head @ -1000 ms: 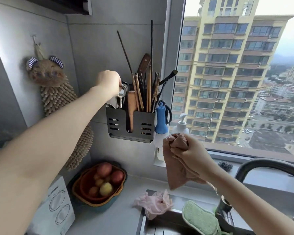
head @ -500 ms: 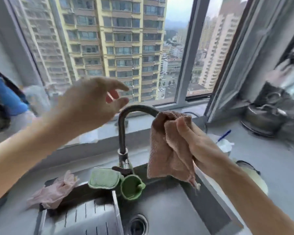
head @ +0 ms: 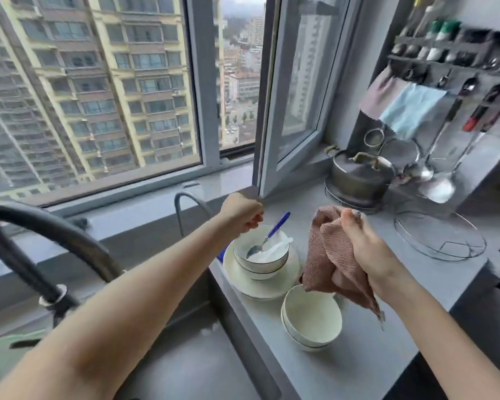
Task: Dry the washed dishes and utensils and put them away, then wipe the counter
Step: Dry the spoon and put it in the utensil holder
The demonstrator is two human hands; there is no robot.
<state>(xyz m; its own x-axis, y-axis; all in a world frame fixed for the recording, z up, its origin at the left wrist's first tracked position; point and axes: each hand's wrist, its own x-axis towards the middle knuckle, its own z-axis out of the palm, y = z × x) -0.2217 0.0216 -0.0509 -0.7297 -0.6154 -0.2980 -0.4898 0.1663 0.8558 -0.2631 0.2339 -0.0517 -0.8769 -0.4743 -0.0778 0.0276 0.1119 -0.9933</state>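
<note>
Left hand (head: 242, 215): reaches across the sink (head: 197, 356) and hovers knuckles up at the far left rim of the top bowl (head: 261, 249). The fingers are curled in. Whether they have hold of anything cannot be told.
Right hand (head: 368, 249): fingers and thumb are closed round a bunched pink-brown cloth (head: 328, 255), held up over the counter (head: 358, 365).
Cloth: hangs in folds from the right hand, its lower edge over the far rim of the near bowls (head: 312, 316).
Top bowl: white with a dark line round it, nested in another of the same kind. Both stand on a pale plate (head: 261, 288) at the counter's edge, just beside the sink.
Spoon (head: 267, 236): metal with a blue handle. It leans in the top bowl with the handle pointing up and away.
White spoon (head: 274, 249): lies in the same bowl, beside the metal one.
Near bowls: two white ones, nested and upright on the counter, just in front of the plate.
Faucet (head: 32, 235): a dark arch on the left, over the sink.
Pot (head: 358, 177): lidded, at the back by the open window.
Wire basket (head: 439, 235): round, on the counter to the right of the pot.
Ladle (head: 440, 187): hangs from the wall rack, blurred.
</note>
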